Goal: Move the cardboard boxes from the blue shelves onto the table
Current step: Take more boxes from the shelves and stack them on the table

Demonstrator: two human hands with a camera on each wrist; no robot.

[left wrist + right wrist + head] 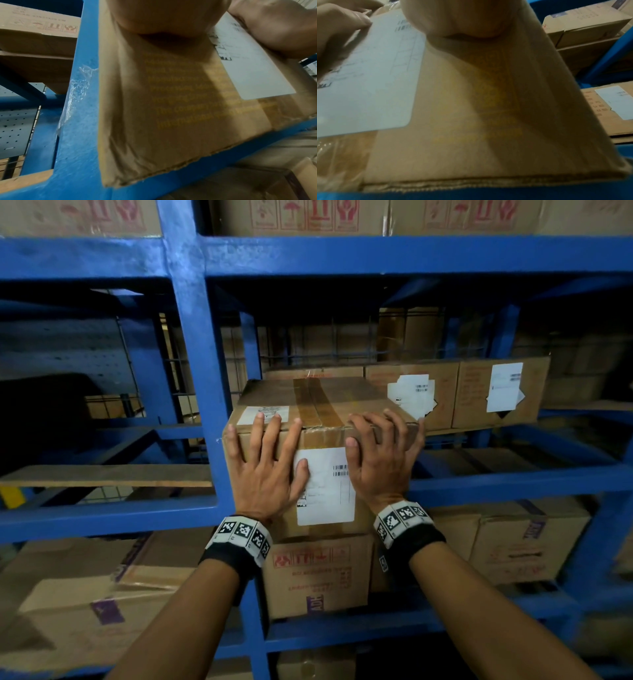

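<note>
A taped cardboard box (329, 405) with a white label on its front stands at the front of the middle blue shelf (513, 481), close against the upright post. My left hand (267, 460) lies flat on the box's front face, fingers spread and straight, the tips reaching the top edge. My right hand (380, 453) curls its fingers over the top edge, thumb on the label. In the left wrist view the box front (171, 108) fills the frame under my palm (163, 16). The right wrist view shows the same face (471, 121) under my right palm (457, 17).
The blue post (202, 371) stands tight against the box's left side. Two labelled boxes (500, 395) sit behind it to the right. More boxes (315, 577) fill the shelf below and the shelf above (301, 217). A wooden board (102, 475) lies in the left bay.
</note>
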